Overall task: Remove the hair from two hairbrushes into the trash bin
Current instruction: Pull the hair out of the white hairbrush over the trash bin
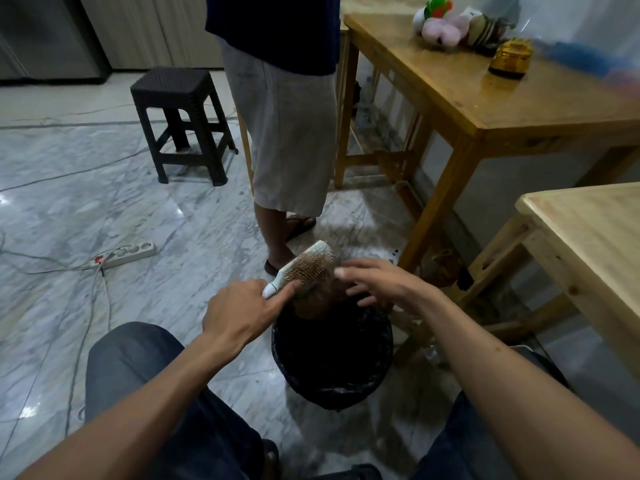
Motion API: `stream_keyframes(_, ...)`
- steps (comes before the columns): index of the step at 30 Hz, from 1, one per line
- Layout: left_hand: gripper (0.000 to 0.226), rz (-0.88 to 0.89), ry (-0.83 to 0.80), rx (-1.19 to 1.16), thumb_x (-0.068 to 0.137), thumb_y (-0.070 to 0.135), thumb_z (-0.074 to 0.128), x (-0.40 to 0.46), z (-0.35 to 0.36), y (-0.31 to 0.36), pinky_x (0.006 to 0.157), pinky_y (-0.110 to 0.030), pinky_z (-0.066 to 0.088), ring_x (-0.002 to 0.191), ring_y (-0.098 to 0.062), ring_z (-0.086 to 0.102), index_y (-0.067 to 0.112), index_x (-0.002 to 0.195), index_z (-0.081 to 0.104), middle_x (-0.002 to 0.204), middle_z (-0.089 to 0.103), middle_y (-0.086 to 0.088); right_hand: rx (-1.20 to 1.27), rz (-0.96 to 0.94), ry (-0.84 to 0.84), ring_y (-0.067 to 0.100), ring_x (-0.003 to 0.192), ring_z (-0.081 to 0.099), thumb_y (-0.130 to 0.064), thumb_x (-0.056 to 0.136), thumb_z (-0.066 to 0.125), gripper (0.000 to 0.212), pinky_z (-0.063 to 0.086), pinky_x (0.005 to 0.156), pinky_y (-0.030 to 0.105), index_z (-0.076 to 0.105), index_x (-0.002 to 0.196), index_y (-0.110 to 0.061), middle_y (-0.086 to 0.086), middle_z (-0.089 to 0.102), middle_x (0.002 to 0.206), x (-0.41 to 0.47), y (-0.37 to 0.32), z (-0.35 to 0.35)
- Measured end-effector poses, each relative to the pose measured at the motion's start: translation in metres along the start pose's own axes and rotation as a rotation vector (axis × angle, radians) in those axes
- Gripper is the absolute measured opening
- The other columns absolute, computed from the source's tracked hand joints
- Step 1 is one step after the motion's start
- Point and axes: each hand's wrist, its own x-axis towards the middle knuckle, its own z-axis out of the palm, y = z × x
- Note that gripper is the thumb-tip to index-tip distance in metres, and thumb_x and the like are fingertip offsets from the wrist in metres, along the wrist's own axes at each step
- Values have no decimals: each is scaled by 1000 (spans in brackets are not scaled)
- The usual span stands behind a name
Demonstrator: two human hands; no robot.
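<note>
The left hand point(242, 315) has its grip clenched on the white handle of a paddle hairbrush point(304, 270), forefinger laid along it; the right hand point(375, 282) is released, fingers spread beside the bristles; a brown, fuzzy clump of hair point(317, 299) hangs beneath, above the round black-lined trash bin point(332, 355).

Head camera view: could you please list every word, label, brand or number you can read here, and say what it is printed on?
None can be read.
The white paddle hairbrush held in the left hand shows no marking.
The amber glass jar on the brown wooden table is too blurred to show any label.
The white power strip on the marble floor shows no legible text.
</note>
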Motion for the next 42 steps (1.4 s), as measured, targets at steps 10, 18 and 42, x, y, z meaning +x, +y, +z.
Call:
stream_keyframes(10,80,-133,9,-71,77,91,27,9,0,-1,44,-29,34,38,-18,42,17,49,36,43,43,2,-196,-53,79,7,62,66,-24,91,78,17,51,64,24,81,81,-11,-1,76,71,-13,5,-8)
stream_keyframes(18,80,-62,-3,-16,75,93,26,6,1,9,41,-30,39,37,-18,48,18,47,38,41,46,2,-415,78,-32,16,108,64,-41,92,74,40,57,77,33,73,127,-21,-4,66,115,-11,2,-13)
stream_keyframes(42,78,-8,24,68,80,87,30,7,9,22,42,-28,37,41,-18,50,15,52,41,45,48,1,-397,16,68,19,132,56,-50,85,75,65,43,107,32,61,142,-22,-1,61,143,-13,-6,-16)
